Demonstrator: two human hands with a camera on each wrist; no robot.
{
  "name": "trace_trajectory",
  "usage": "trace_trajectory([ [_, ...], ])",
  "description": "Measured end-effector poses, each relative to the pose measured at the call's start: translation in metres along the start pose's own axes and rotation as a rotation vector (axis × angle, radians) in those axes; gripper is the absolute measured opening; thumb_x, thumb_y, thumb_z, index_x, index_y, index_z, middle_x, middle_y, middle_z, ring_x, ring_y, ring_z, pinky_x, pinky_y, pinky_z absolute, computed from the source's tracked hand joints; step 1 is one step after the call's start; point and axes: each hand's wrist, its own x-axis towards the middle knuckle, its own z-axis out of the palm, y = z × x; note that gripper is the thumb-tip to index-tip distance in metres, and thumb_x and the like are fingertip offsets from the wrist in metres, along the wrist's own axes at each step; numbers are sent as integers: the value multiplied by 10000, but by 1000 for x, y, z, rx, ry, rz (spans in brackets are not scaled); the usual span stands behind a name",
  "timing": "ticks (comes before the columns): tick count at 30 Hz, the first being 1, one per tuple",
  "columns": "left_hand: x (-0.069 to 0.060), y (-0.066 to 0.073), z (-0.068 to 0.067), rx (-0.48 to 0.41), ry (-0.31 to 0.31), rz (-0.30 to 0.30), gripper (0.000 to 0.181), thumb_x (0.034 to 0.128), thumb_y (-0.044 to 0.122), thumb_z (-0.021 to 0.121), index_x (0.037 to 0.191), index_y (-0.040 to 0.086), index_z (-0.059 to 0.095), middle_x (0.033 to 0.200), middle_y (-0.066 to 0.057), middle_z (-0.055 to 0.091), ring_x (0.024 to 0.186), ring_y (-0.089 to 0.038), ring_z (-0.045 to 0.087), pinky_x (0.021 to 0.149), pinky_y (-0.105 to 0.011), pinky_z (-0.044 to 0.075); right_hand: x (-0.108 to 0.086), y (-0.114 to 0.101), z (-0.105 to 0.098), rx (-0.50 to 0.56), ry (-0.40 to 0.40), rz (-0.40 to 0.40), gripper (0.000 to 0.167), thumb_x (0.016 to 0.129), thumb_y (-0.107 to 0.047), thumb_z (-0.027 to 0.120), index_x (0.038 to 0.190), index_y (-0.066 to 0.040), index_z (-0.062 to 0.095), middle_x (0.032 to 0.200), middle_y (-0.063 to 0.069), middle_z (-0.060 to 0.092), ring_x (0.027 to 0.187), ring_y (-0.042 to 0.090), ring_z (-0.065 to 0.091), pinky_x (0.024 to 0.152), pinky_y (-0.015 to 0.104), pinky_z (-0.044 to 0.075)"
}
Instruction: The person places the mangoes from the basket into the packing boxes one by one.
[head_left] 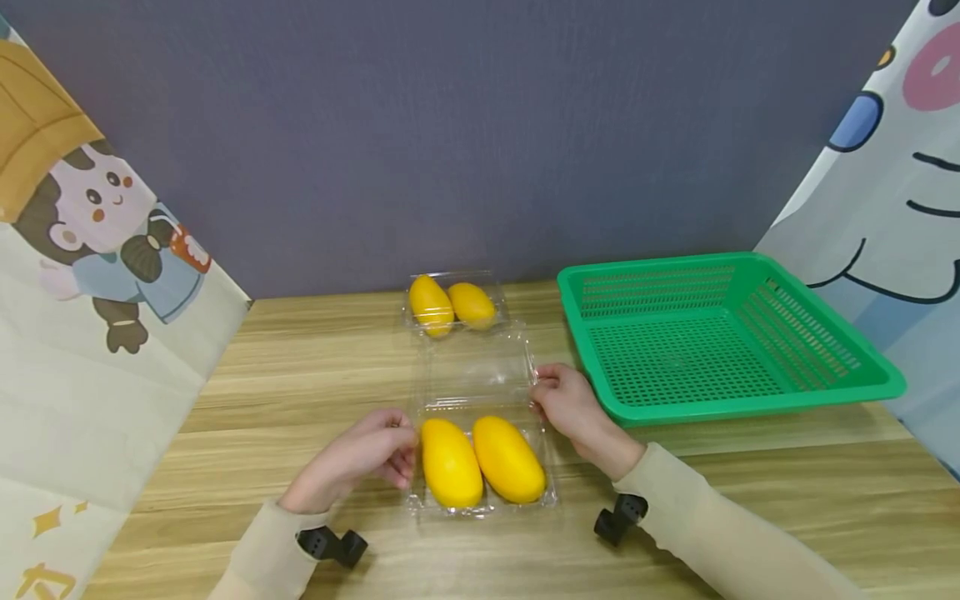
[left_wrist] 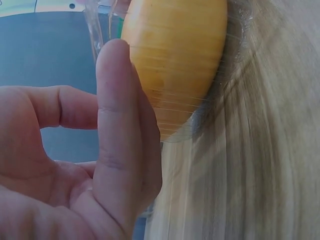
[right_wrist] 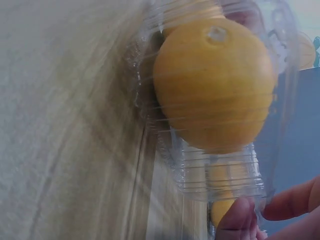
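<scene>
An unfolded clear plastic clamshell box (head_left: pixel 487 510) lies in front of me, with two yellow mangoes (head_left: pixel 448 464) side by side in its near half. Its see-through lid (head_left: pixel 474 367) extends away from me. My right hand (head_left: pixel 573 408) pinches the lid's right edge between thumb and finger. At the box's left side is my left hand (head_left: pixel 367 450), its fingers against or very near the plastic wall. In the left wrist view, a mango (left_wrist: pixel 175 60) shows through the ribbed plastic beside those fingers. The right wrist view shows another mango (right_wrist: pixel 215 85) end-on behind the box wall.
Another clear box with two mangoes (head_left: pixel 472 306) stands beyond the lid, close to the grey back wall (head_left: pixel 480 142). On the right, a green slotted basket (head_left: pixel 675 412) sits near my right hand. Everything rests on a wood-grain table (head_left: pixel 300 367).
</scene>
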Motion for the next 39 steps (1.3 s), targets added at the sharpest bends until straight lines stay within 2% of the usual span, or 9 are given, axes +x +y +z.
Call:
trace_trajectory([
  [6, -1, 0, 0, 2, 0, 1, 82, 915, 75, 544, 935, 4, 507, 763, -96, 581, 602, -190, 592, 553, -270, 589, -3, 0, -1, 13, 0, -11, 384, 937, 65, 533, 1310, 142, 479, 972, 196, 614, 724, 199, 570, 622, 244, 502],
  [17, -1, 1, 0, 7, -2, 6, 68, 909, 65, 532, 929, 6, 505, 745, -87, 569, 578, -176, 578, 527, -252, 575, -9, 1, -2, 56, 0, -32, 340, 917, 55, 541, 1246, 129, 504, 834, 83, 550, 692, 175, 564, 607, 245, 503],
  [23, -2, 0, 0, 13, 0, 7, 68, 920, 70, 530, 928, 7, 507, 737, -83, 566, 565, -175, 574, 516, -254, 572, -8, 3, -1, 55, 17, -32, 335, 895, 60, 528, 1225, 118, 511, 842, 87, 545, 690, 179, 566, 616, 242, 503],
  [31, -2, 0, 1, 15, 9, 7, 86, 911, 72, 536, 944, -2, 507, 752, -85, 569, 574, -188, 577, 520, -263, 575, -7, 3, -1, 59, 21, -16, 289, 941, 40, 531, 1219, 104, 485, 878, 117, 548, 693, 176, 558, 618, 250, 519],
  [39, -2, -1, -1, 15, 38, 13, 110, 940, 89, 545, 960, -15, 517, 766, -88, 572, 601, -193, 588, 544, -273, 587, -6, 5, -1, 42, 17, -67, 243, 969, 26, 564, 1198, 95, 519, 954, 154, 568, 753, 205, 580, 655, 250, 528],
])
